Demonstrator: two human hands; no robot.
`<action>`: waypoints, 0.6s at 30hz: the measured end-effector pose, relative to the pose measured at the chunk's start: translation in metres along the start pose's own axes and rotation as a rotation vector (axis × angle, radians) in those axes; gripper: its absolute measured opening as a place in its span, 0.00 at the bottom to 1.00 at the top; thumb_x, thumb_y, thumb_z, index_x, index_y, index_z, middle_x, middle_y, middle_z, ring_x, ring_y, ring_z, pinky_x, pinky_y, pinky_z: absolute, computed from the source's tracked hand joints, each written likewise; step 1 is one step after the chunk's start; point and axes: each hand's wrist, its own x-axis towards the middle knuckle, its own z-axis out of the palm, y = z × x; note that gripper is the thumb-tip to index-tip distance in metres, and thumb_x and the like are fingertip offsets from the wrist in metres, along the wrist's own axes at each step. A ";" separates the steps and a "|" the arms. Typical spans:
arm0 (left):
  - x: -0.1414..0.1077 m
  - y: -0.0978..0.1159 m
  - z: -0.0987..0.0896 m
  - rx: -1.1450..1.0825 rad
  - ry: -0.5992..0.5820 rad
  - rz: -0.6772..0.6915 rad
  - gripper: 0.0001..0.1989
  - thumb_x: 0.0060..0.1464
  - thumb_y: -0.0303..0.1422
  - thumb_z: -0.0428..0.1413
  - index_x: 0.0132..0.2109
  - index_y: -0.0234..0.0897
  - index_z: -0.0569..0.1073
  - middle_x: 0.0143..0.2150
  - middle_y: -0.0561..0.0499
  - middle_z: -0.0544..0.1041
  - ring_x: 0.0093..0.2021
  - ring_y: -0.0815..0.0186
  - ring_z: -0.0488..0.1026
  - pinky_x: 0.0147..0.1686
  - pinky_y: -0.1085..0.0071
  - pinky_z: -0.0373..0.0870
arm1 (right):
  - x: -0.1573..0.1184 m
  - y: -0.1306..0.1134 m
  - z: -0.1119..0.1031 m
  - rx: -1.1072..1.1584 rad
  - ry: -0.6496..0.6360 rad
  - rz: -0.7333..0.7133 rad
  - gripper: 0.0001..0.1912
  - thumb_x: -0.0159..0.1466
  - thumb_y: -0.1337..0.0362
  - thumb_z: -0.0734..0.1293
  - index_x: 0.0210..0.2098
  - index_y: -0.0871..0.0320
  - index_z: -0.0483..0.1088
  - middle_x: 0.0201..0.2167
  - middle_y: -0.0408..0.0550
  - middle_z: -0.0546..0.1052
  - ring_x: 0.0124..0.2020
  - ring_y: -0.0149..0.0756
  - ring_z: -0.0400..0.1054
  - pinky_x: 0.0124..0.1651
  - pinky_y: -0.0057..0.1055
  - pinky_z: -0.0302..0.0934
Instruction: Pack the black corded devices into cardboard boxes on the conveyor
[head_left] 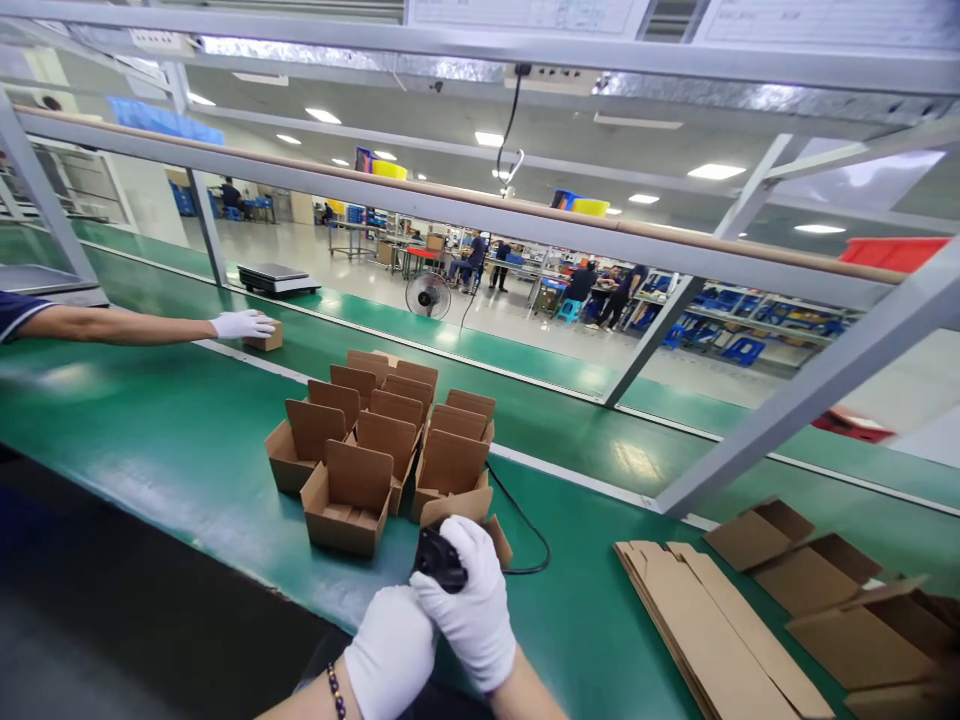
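Note:
My right hand (474, 605), in a white glove, is closed around a small black plastic-looking part (441, 560). My left hand (394, 648), gloved too and curled into a fist, presses against the right one just below the part; what its fingers hold is hidden. Just beyond my hands stands an open brown cardboard box (457, 507), partly covered by them. Several more open boxes (349, 515) with raised lids are grouped behind it on the green table (225, 470). A black cable (546, 545) curves along the tabletop beside the nearest box; its ends are hidden.
Flat cardboard sheets (712, 630) lie stacked at right, beside several folded open boxes (862, 630). On the left, a co-worker's gloved hand (244, 324) touches a small carton (264, 337). A scale (277, 279) stands farther back. A slanted metal post (817, 370) rises at right.

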 end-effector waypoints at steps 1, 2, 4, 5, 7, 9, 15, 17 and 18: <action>-0.001 -0.003 -0.001 -0.027 0.013 0.018 0.16 0.51 0.19 0.43 0.38 0.31 0.75 0.34 0.36 0.77 0.34 0.50 0.75 0.34 0.55 0.70 | -0.004 0.009 0.005 0.043 -0.007 0.085 0.26 0.53 0.57 0.70 0.50 0.55 0.64 0.49 0.54 0.69 0.50 0.45 0.64 0.54 0.43 0.61; -0.002 -0.005 -0.003 -0.049 0.026 0.036 0.17 0.52 0.20 0.43 0.40 0.32 0.74 0.34 0.37 0.77 0.33 0.50 0.75 0.33 0.53 0.71 | -0.007 0.016 0.007 0.079 -0.017 0.172 0.26 0.54 0.56 0.69 0.50 0.56 0.64 0.49 0.55 0.69 0.50 0.44 0.65 0.54 0.43 0.61; -0.005 -0.008 -0.009 -0.057 0.039 0.066 0.17 0.53 0.21 0.41 0.41 0.33 0.73 0.32 0.39 0.77 0.30 0.48 0.75 0.29 0.51 0.71 | -0.010 0.023 0.005 0.090 -0.057 0.294 0.26 0.55 0.55 0.68 0.51 0.57 0.63 0.49 0.55 0.69 0.50 0.44 0.65 0.55 0.42 0.60; -0.005 -0.009 -0.012 -0.040 0.029 0.081 0.17 0.52 0.21 0.41 0.41 0.33 0.73 0.31 0.39 0.76 0.29 0.48 0.74 0.28 0.50 0.70 | -0.009 0.022 0.002 0.055 -0.095 0.317 0.26 0.55 0.54 0.68 0.51 0.57 0.63 0.49 0.55 0.69 0.50 0.45 0.65 0.55 0.43 0.60; -0.006 -0.011 -0.018 -0.009 0.002 0.120 0.15 0.51 0.21 0.43 0.38 0.32 0.72 0.31 0.40 0.76 0.29 0.48 0.74 0.27 0.51 0.71 | -0.004 0.015 -0.005 -0.075 -0.206 0.323 0.23 0.55 0.56 0.67 0.49 0.56 0.65 0.48 0.54 0.69 0.50 0.46 0.64 0.54 0.44 0.59; -0.005 -0.012 -0.022 0.005 -0.004 0.150 0.13 0.50 0.22 0.43 0.36 0.32 0.72 0.30 0.41 0.76 0.29 0.50 0.74 0.28 0.53 0.71 | 0.005 0.005 -0.012 -0.207 -0.348 0.316 0.19 0.57 0.57 0.65 0.47 0.55 0.67 0.46 0.53 0.70 0.48 0.47 0.65 0.52 0.43 0.61; -0.005 -0.018 -0.020 0.054 0.054 0.266 0.20 0.51 0.23 0.44 0.51 0.25 0.65 0.35 0.38 0.75 0.29 0.53 0.74 0.27 0.58 0.71 | 0.038 -0.009 -0.007 -0.576 -0.791 0.195 0.13 0.61 0.60 0.59 0.36 0.58 0.73 0.36 0.57 0.75 0.38 0.50 0.71 0.37 0.42 0.65; -0.004 -0.020 -0.020 0.051 0.051 0.267 0.17 0.52 0.24 0.44 0.48 0.26 0.67 0.33 0.39 0.75 0.28 0.53 0.74 0.27 0.59 0.70 | 0.049 -0.012 0.003 -0.643 -0.933 0.131 0.13 0.60 0.62 0.61 0.34 0.62 0.75 0.34 0.61 0.77 0.36 0.52 0.72 0.37 0.43 0.65; -0.003 -0.021 -0.020 0.038 0.046 0.269 0.14 0.52 0.24 0.43 0.44 0.28 0.68 0.31 0.40 0.75 0.28 0.54 0.73 0.27 0.60 0.69 | 0.055 -0.013 0.007 -0.650 -0.987 0.110 0.13 0.59 0.62 0.62 0.33 0.63 0.76 0.33 0.63 0.77 0.36 0.53 0.72 0.38 0.43 0.65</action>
